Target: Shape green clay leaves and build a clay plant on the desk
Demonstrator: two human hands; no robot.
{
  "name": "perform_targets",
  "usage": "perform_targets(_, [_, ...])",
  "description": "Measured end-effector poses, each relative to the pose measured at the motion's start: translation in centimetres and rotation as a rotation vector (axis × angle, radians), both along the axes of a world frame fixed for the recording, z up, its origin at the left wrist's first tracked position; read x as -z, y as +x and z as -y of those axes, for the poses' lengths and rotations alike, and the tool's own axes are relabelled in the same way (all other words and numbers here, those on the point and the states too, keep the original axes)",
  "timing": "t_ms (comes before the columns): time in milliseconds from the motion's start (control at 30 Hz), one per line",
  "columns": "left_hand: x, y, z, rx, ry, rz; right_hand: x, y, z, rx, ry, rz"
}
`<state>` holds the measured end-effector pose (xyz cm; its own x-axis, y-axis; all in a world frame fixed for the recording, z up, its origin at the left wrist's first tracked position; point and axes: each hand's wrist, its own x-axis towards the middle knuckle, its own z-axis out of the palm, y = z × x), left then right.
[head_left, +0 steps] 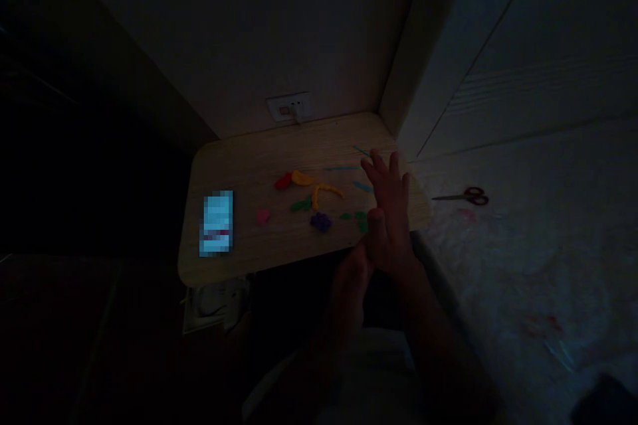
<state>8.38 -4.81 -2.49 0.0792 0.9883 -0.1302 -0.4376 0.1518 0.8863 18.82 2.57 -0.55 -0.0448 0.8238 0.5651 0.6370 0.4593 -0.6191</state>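
Note:
My right hand [391, 212] is raised over the right end of a small wooden table [244, 242], its fingers spread and stretched out. My left hand [353, 272] meets it near the heel of the palm; its fingers are mostly hidden, and anything between the palms is out of sight. Close by on the tabletop are green pieces [361, 220] of what looks like modelling clay, a purple clump [321, 222], a curved yellow-orange strip [326, 190], another green piece [301, 204], an orange piece [302, 178], a red piece [284, 180] and a pink lump [262, 216].
Thin blue sticks or tools [343, 168] lie behind the clay. A lit, pixelated phone-like screen [216, 222] is at the table's left. Scissors [471, 196] rest on the pale surface at right. A wall socket [289, 107] holds a plug. The room is dark.

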Motion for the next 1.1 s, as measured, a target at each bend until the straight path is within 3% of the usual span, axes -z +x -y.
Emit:
perform_targets(233, [-1.5,-1.8,-0.6,-0.048,-0.047,-0.169,0.4,-0.4,0.6,0.123,0.097,-0.144])
perform_targets(400, [-1.0,-2.6,-1.7,-0.078,-0.099,-0.002,0.6,-0.2,0.9,0.140,0.095,-0.330])
perform_targets(600, [-0.9,-3.4,-2.8,-0.132,-0.111,0.172,0.8,0.3,1.8,-0.066,-0.064,-0.417])
perform_targets(800, [-1.2,-3.4,-3.0,-0.084,-0.071,0.281,0.5,0.2,2.4,-0.220,-0.114,-0.355])
perform_targets(1100, [-0.8,-3.8,-3.2,-0.087,-0.059,0.185,0.3,0.2,2.8,-0.186,-0.140,-0.341])
